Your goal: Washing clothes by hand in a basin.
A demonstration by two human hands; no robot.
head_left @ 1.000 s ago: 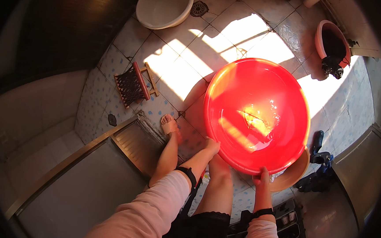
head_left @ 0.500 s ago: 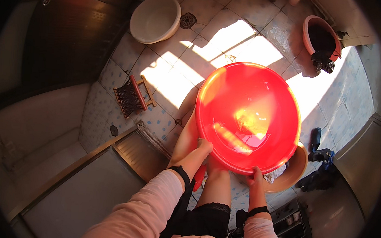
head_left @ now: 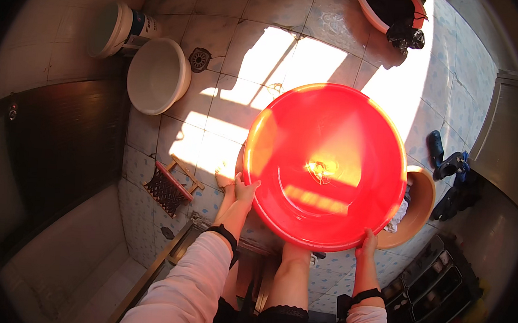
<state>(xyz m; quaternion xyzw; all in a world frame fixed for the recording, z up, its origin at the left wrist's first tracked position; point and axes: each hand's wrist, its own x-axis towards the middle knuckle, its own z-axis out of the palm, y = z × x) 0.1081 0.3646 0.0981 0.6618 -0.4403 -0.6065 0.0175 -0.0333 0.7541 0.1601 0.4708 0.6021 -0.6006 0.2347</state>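
Note:
A large round red plastic basin [head_left: 321, 214] hangs in front of my legs, held in both hands. Sunlight falls into it, and a wet sheen shows on its bottom. My left hand [head_left: 245, 192] is closed on the rim at the lower left, thumb on top. At the lower right, my right hand [head_left: 367, 244] grips the same rim, its other fingers mostly hidden under the basin. Partly behind the red basin stands an orange-tan basin [head_left: 422, 200] with pale cloth [head_left: 397, 214] in it.
A small folding stool [head_left: 170, 188] stands on the tiles at left. Beyond it are a white basin [head_left: 158, 76], a bucket [head_left: 117, 30] and a floor drain [head_left: 199, 59]. A pink basin with dark contents [head_left: 395, 12] is at far right. Shoes [head_left: 445, 162] and a black rack [head_left: 430, 287] line the right.
The view has shifted, so the floor things sit elsewhere. My left hand has moved farther up the left side of the red basin's rim. Both hands still hold the basin.

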